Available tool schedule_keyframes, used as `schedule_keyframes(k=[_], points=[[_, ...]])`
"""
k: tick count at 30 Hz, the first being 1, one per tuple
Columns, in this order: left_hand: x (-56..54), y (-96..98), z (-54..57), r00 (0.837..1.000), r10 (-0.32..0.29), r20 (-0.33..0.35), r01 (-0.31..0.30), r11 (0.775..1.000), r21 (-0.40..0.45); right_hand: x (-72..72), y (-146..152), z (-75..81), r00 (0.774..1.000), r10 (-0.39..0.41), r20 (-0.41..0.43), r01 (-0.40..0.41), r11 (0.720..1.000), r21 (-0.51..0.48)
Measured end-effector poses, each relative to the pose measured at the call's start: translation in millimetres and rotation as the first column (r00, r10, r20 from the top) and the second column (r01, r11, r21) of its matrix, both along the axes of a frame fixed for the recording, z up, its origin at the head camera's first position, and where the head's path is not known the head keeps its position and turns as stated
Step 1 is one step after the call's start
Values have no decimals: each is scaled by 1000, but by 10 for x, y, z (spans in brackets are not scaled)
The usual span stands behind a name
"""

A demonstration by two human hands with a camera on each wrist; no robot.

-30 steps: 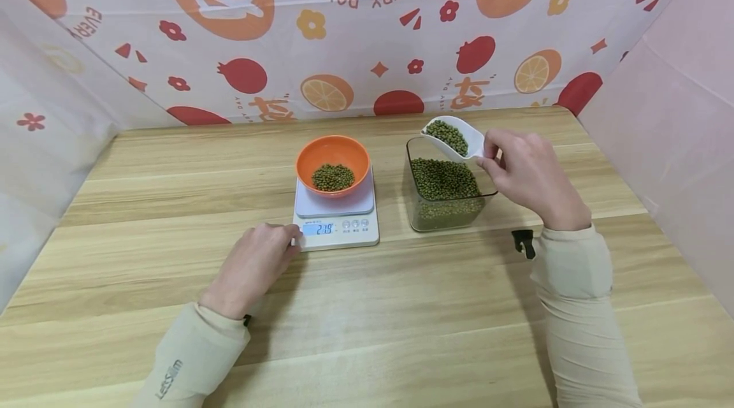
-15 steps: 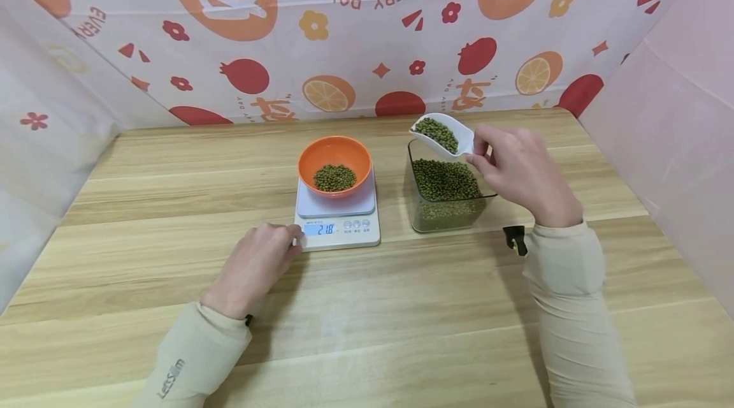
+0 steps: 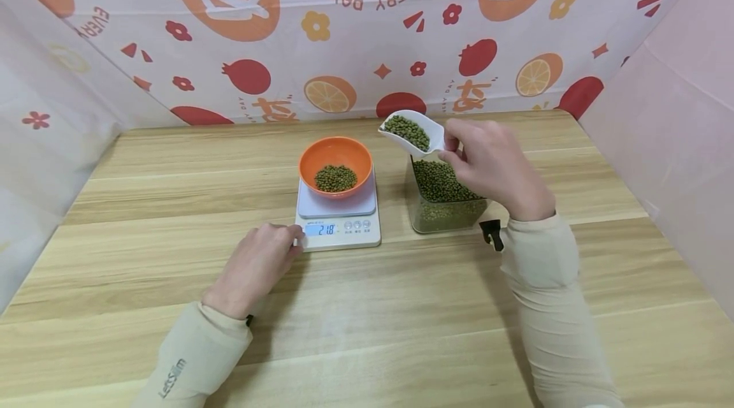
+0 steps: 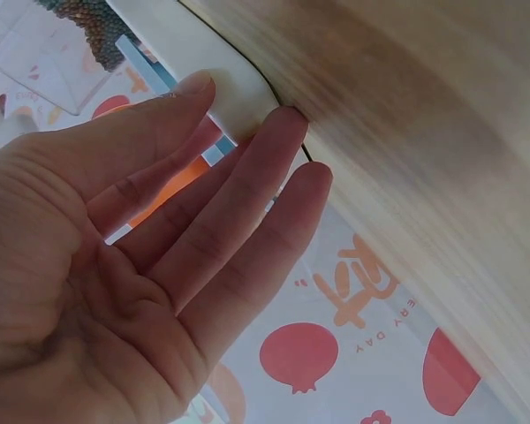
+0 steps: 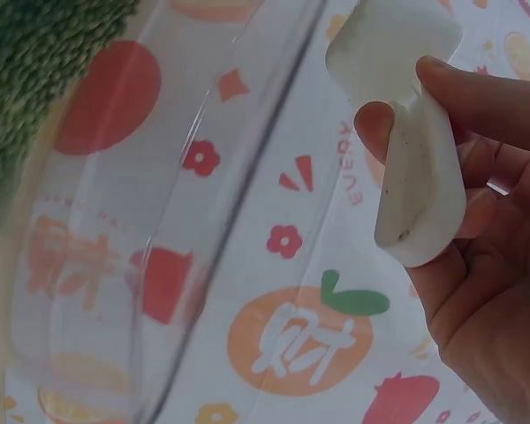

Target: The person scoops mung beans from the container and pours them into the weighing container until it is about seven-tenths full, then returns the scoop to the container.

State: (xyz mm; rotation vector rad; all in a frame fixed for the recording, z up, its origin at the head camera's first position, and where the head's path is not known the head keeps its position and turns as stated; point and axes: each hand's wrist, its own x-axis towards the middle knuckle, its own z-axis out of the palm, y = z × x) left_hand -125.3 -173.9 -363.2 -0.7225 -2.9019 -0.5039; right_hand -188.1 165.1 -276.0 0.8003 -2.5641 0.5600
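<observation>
My right hand (image 3: 494, 162) pinches the handle of a white scoop (image 3: 432, 132) filled with green mung beans (image 3: 406, 131). The scoop is held above the left rim of a clear container (image 3: 450, 215) of mung beans, its mouth pointing left. In the right wrist view, thumb and fingers grip the hollow scoop handle (image 5: 420, 190). My left hand (image 3: 258, 261) holds the front left corner of a white kitchen scale (image 3: 338, 241) between thumb and fingers. On the scale sits an orange bowl (image 3: 361, 162) with a small heap of mung beans at its bottom.
A wooden table (image 3: 367, 331) carries everything. Behind it hangs a fruit-print cloth (image 3: 367, 32), with pale cloth walls at both sides. The container stands a short gap to the right of the scale.
My right hand has carried the filled scoop leftward, from over the container toward the bowl. The left hand stays at the scale's corner. The beans in the bowl look the same.
</observation>
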Motion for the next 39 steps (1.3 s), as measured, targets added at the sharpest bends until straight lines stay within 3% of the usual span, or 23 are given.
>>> schedule_keyframes(k=[10,30,39], points=[[7,-4,-5,1000,-1,-2,2,1000,1,-90,-212,46,997,77,-23,-77,997,16],[7,7,4,1000,6,7,-6,1000,4,-157,-585,67,985,149,88,-163,970,181],[7,8,-10,1000,-3,3,3,1000,10,-183,-702,63,986,101,135,-135,952,274]])
